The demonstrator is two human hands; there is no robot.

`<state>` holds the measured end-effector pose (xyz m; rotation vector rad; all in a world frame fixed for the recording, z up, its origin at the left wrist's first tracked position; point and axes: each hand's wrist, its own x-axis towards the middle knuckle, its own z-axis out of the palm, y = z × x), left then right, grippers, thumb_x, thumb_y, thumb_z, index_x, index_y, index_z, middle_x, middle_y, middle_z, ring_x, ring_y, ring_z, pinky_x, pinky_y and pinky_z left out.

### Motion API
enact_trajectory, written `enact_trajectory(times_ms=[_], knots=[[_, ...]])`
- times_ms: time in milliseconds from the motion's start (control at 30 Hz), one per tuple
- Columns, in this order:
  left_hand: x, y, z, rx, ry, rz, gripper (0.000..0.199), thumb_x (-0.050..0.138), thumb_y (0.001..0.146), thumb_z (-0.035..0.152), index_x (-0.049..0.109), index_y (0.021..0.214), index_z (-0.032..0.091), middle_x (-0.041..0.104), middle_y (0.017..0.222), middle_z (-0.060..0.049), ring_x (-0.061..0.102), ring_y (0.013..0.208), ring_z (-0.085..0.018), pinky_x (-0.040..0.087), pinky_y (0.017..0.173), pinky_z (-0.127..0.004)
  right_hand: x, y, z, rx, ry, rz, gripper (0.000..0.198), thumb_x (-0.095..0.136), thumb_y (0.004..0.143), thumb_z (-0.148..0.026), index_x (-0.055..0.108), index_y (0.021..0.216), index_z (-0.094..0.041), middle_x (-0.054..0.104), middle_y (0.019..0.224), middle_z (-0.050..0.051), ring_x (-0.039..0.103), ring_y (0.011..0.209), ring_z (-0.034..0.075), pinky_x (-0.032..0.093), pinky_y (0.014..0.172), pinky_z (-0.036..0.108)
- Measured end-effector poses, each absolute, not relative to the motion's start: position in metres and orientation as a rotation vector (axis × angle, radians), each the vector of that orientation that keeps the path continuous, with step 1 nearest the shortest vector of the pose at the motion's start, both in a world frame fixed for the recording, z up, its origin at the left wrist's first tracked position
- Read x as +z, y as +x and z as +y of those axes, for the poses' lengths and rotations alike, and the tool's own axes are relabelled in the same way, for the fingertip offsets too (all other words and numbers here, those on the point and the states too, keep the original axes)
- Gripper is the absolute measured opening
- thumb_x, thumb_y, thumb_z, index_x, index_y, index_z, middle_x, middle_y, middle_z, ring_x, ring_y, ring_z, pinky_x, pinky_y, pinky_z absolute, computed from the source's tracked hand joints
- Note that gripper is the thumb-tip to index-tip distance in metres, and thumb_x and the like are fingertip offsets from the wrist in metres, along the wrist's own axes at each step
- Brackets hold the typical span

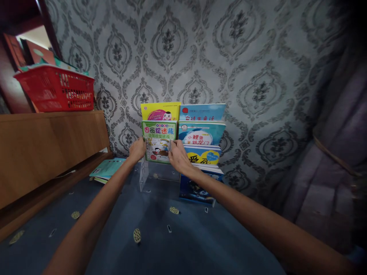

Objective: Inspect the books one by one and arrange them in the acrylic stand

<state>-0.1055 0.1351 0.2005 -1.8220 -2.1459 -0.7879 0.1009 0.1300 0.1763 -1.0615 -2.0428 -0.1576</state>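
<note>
A green-bordered children's book (159,142) stands upright, facing me, with drawn figures on its cover. My left hand (138,149) grips its left edge, and my right hand (178,156) grips the right edge. Behind it rises a yellow book (160,110). Both are at the left half of a clear tiered book rack (143,173), whose lower left tier shows through. In the right half stand a light blue book (203,111), a teal book (213,131), a yellow-and-blue book (212,156) and a dark blue book (195,189), partly hidden by my right forearm.
A teal book (110,168) lies on top of others at the left, beside a wooden cabinet (54,143). On the cabinet sits a red plastic basket (54,88). Patterned wallpaper (243,65) backs the rack, and a curtain (321,164) hangs at the right.
</note>
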Motion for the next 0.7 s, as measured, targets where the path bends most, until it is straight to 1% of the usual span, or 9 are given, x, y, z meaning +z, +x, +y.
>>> enact_trajectory(times_ms=[100, 233, 400, 500, 633, 700], knots=[[0.199, -0.105, 0.137, -0.800, -1.811, -2.131, 0.025, 0.038, 0.103, 0.028, 0.055, 0.118, 0.018, 0.068, 0.125, -0.017, 0.066, 0.116, -0.030, 0.050, 0.093, -0.038, 0.181, 0.096, 0.127, -0.086, -1.112, -2.077, 0.044, 0.046, 0.091, -0.014, 0.051, 0.133, -0.006, 0.053, 0.128, 0.022, 0.056, 0.118, 0.028, 0.046, 0.108, 0.041], [0.198, -0.107, 0.138, -0.819, -1.814, -2.106, 0.024, 0.040, 0.103, 0.028, 0.056, 0.116, 0.018, 0.068, 0.123, -0.016, 0.066, 0.116, -0.029, 0.050, 0.092, -0.037, 0.184, 0.090, 0.125, -0.016, -1.157, -2.119, 0.051, 0.045, 0.092, -0.019, 0.044, 0.139, 0.003, 0.050, 0.138, 0.027, 0.050, 0.131, 0.031, 0.039, 0.116, 0.041], [0.197, -0.107, 0.139, -0.829, -1.812, -2.111, 0.024, 0.039, 0.103, 0.030, 0.057, 0.115, 0.019, 0.069, 0.121, -0.016, 0.066, 0.114, -0.028, 0.050, 0.092, -0.037, 0.182, 0.085, 0.126, 0.006, -1.175, -2.118, 0.055, 0.047, 0.091, -0.020, 0.043, 0.143, -0.003, 0.047, 0.147, 0.025, 0.047, 0.138, 0.032, 0.040, 0.117, 0.044], [0.198, -0.107, 0.139, -0.826, -1.817, -2.112, 0.024, 0.039, 0.103, 0.029, 0.057, 0.116, 0.019, 0.069, 0.121, -0.016, 0.066, 0.115, -0.028, 0.049, 0.092, -0.036, 0.182, 0.085, 0.125, 0.016, -1.229, -2.135, 0.057, 0.047, 0.092, -0.022, 0.042, 0.145, -0.002, 0.043, 0.152, 0.026, 0.048, 0.139, 0.032, 0.042, 0.115, 0.041], [0.200, -0.107, 0.139, -0.801, -1.821, -2.126, 0.025, 0.039, 0.103, 0.031, 0.057, 0.116, 0.020, 0.069, 0.122, -0.015, 0.066, 0.114, -0.028, 0.049, 0.091, -0.036, 0.184, 0.086, 0.119, 0.010, -1.269, -2.144, 0.057, 0.047, 0.093, -0.021, 0.042, 0.147, -0.005, 0.042, 0.155, 0.024, 0.050, 0.138, 0.031, 0.045, 0.112, 0.040], [0.200, -0.106, 0.139, -0.789, -1.825, -2.135, 0.026, 0.038, 0.104, 0.032, 0.057, 0.117, 0.020, 0.069, 0.122, -0.014, 0.066, 0.114, -0.028, 0.049, 0.090, -0.036, 0.187, 0.086, 0.115, 0.011, -1.293, -2.159, 0.055, 0.047, 0.094, -0.021, 0.043, 0.146, -0.003, 0.039, 0.156, 0.026, 0.051, 0.138, 0.031, 0.045, 0.112, 0.039]])
